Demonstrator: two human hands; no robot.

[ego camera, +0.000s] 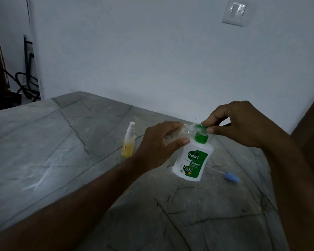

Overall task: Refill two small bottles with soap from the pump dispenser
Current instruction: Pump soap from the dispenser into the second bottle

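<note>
A white Dettol pump dispenser [193, 159] with a green pump head stands tilted on the grey marble table [65, 145]. My left hand [158, 144] grips a small clear bottle [178, 134] held sideways against the pump's spout. My right hand [237, 124] pinches the green pump head [201, 128] from the right between thumb and fingers. A second small spray bottle [128, 142] with yellow liquid and a white nozzle stands upright to the left, apart from both hands.
A blue spray cap with a thin white tube [230, 176] lies on the table right of the dispenser. A white wall with a light switch [235, 12] rises behind. Dark cables [27, 84] hang at the far left.
</note>
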